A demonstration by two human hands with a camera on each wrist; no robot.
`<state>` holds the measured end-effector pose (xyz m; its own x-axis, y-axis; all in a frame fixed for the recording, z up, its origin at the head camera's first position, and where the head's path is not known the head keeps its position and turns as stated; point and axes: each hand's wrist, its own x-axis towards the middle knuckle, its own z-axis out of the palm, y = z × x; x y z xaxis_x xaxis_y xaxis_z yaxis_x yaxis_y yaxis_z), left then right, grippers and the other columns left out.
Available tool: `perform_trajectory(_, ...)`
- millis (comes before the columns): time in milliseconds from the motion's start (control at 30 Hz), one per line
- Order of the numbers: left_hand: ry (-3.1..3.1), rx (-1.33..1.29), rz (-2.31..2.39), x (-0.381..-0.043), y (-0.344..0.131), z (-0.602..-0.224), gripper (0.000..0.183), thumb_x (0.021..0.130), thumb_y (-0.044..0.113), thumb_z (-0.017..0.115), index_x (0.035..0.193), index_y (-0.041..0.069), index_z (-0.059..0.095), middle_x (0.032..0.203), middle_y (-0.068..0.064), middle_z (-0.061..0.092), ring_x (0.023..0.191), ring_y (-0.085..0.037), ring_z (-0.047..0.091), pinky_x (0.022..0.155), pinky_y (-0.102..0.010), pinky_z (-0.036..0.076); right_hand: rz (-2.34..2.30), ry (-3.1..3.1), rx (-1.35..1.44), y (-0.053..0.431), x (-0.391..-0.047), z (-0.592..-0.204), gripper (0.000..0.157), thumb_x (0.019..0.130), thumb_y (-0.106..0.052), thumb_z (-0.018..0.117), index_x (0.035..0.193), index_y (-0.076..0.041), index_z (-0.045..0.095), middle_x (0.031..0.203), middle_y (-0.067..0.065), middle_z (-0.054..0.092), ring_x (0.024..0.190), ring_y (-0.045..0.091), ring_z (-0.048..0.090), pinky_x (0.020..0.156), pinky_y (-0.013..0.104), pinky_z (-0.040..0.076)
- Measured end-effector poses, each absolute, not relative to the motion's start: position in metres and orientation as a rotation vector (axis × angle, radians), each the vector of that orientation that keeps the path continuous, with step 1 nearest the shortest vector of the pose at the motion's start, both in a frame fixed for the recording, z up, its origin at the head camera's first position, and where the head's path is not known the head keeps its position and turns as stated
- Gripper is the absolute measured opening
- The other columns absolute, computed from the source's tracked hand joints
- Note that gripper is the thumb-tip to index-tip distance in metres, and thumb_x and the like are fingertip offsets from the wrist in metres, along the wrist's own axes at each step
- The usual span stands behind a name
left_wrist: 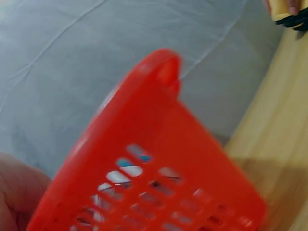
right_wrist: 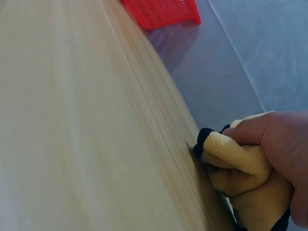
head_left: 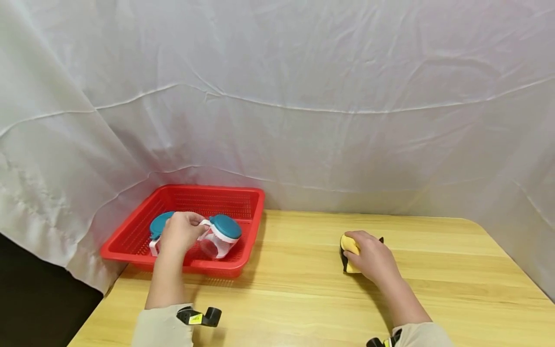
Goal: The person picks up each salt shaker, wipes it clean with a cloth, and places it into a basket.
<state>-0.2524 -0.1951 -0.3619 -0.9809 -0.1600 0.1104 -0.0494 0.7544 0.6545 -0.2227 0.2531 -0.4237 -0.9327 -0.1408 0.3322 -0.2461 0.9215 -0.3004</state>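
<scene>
Inside the red basket (head_left: 249, 241) my left hand (head_left: 182, 233) pinches the white handle of a clear jar (head_left: 221, 243) with a teal lid. That jar leans to one side in the basket. A second teal-lidded container (head_left: 160, 224) sits to its left, partly covered by my left hand and wrist. In the left wrist view the basket wall (left_wrist: 159, 125) hides most of both containers. Over on the right, my right hand (head_left: 370, 255) grips a bunched yellow cloth (right_wrist: 240, 163) with black edging, down at the tabletop.
The basket stands at the left of the wooden table (head_left: 295, 289), close to the pale curtain (head_left: 303, 144) behind. The curtain runs along the back and both sides. A dark area (head_left: 39, 299) lies beyond the table's left edge.
</scene>
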Motion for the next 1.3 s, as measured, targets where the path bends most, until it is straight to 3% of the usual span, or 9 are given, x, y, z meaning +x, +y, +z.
perform_trajectory(200, -2.866, 0.186, -1.016, -0.251, -0.212, -0.363, 0.03, 0.086, 0.02, 0.076, 0.109, 0.002, 0.072, 0.101, -0.018, 0.071, 0.094, -0.035, 0.06, 0.065, -0.041, 0.054, 0.474, -2.777, 0.271, 0.256, -0.222, -0.425, 0.047, 0.084, -0.019, 0.075, 0.128, -0.008, 0.062, 0.128, 0.017, 0.063, 0.118, 0.041, 0.058, 0.091, 0.06, 0.049)
perform_trajectory(400, -2.939, 0.245, -0.937, -0.253, -0.214, -0.37, 0.03, 0.082, 0.022, 0.08, 0.106, 0.005, 0.074, 0.103, -0.018, 0.067, 0.098, -0.037, 0.055, 0.068, -0.05, 0.048, 0.502, -2.785, 0.24, 0.259, -0.219, -0.424, 0.048, 0.085, -0.02, 0.075, 0.13, -0.009, 0.062, 0.13, 0.016, 0.062, 0.12, 0.041, 0.057, 0.091, 0.061, 0.049)
perform_trajectory(700, -3.039, 0.255, -0.874, -0.252, -0.21, -0.372, 0.034, 0.082, 0.016, 0.078, 0.113, 0.005, 0.071, 0.106, -0.018, 0.066, 0.101, -0.039, 0.055, 0.071, -0.057, 0.046, 0.514, -2.786, 0.239, 0.259, -0.22, -0.424, 0.049, 0.085, -0.022, 0.075, 0.131, -0.009, 0.061, 0.131, 0.016, 0.062, 0.12, 0.041, 0.056, 0.091, 0.061, 0.048)
perform_trajectory(1000, -3.024, 0.248, -0.88, -0.251, -0.21, -0.371, 0.039, 0.081, 0.016, 0.078, 0.116, 0.002, 0.068, 0.109, -0.021, 0.066, 0.102, -0.039, 0.055, 0.07, -0.054, 0.047, 0.505, -2.78, 0.238, 0.258, -0.221, -0.424, 0.049, 0.085, -0.022, 0.075, 0.131, -0.01, 0.061, 0.131, 0.016, 0.061, 0.121, 0.041, 0.056, 0.092, 0.061, 0.048)
perform_trajectory(1167, -2.967, 0.228, -0.888, -0.244, -0.211, -0.359, 0.046, 0.085, 0.024, 0.076, 0.123, 0.002, 0.064, 0.118, -0.023, 0.063, 0.107, -0.042, 0.054, 0.073, -0.057, 0.048, 0.507, -2.777, 0.235, 0.257, -0.22, -0.424, 0.053, 0.085, -0.023, 0.076, 0.134, -0.01, 0.059, 0.133, 0.017, 0.06, 0.121, 0.042, 0.056, 0.091, 0.062, 0.048)
perform_trajectory(1300, -2.854, 0.228, -0.932, -0.236, -0.208, -0.342, 0.053, 0.092, 0.039, 0.067, 0.133, 0.006, 0.059, 0.128, -0.023, 0.06, 0.107, -0.042, 0.056, 0.074, -0.054, 0.05, 0.454, -2.757, 0.242, 0.257, -0.22, -0.425, 0.062, 0.083, -0.029, 0.077, 0.138, -0.012, 0.055, 0.135, 0.018, 0.059, 0.121, 0.043, 0.055, 0.094, 0.063, 0.046)
